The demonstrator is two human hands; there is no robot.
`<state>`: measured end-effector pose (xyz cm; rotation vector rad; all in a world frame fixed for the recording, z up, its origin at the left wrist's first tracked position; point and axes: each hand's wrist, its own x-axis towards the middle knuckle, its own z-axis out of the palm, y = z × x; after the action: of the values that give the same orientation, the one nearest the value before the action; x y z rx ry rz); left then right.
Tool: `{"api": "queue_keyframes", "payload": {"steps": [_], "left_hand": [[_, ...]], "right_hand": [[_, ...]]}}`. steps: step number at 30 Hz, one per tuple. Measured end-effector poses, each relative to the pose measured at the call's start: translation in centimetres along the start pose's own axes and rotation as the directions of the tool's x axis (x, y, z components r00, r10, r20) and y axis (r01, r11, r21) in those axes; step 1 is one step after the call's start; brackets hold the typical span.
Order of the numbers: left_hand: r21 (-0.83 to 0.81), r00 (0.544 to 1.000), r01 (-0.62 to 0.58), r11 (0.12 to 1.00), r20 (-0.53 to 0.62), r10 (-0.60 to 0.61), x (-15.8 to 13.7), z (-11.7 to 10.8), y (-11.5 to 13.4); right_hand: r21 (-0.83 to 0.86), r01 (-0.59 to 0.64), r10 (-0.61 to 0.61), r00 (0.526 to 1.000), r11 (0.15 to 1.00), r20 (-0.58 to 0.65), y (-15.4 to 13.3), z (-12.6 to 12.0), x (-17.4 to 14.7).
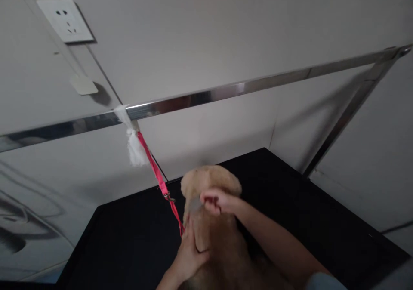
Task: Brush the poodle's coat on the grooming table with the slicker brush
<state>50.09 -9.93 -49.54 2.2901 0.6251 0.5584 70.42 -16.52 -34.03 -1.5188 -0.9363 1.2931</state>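
Observation:
A tan dog, seen from behind and above, is on a black table with its head toward the wall. My right hand is closed at the back of its neck, gripping a small grey comb that lies against the fur; its teeth are too blurred to make out. Flat on the dog's left side rests my left hand, fingers stretched and thumb apart. A red leash with a metal clip runs down to the dog beside my left fingertips.
A shiny metal rail crosses behind the table, with a slanting post at the right. White cloth is knotted on the rail where the leash hangs. A power socket is on the wall. Dark blurred equipment stands at the left.

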Motion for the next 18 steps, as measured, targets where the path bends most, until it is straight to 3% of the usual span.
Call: {"api": "queue_keyframes", "payload": {"steps": [3, 6, 10, 13, 15, 18], "left_hand": [[0.103, 1.0, 0.014, 0.995, -0.025, -0.012, -3.3, 0.7, 0.2], [0.124, 0.997, 0.011, 0.992, -0.08, -0.001, -5.3, 1.4, -0.3], [0.039, 0.979, 0.027, 0.999, -0.201, -0.019, -5.4, 1.9, -1.1], [-0.031, 0.974, 0.026, 0.999, -0.226, -0.032, -4.8, 1.5, -0.4], [-0.009, 0.974, 0.001, 1.0, -0.225, -0.003, -4.9, 1.0, 1.0], [0.145, 0.979, -0.141, 0.979, -0.129, 0.16, -5.4, 0.2, 4.1]], "right_hand": [[0.038, 0.049, -0.04, 0.974, 0.998, -0.222, -0.4, -3.4, 1.2], [0.032, 0.005, 0.004, 0.966, 0.999, -0.26, 2.0, -2.6, -0.1], [-0.098, -0.044, 0.037, 0.997, 0.994, -0.072, 6.8, 2.9, -6.9], [-0.347, 0.052, -0.016, 0.994, 0.937, 0.106, 8.9, 5.9, -12.7], [-0.47, 0.089, -0.03, 0.991, 0.878, 0.132, 9.7, 7.1, -15.8], [-0.597, 0.072, -0.022, 0.996, 0.799, 0.091, 11.2, 8.6, -19.6]]}}
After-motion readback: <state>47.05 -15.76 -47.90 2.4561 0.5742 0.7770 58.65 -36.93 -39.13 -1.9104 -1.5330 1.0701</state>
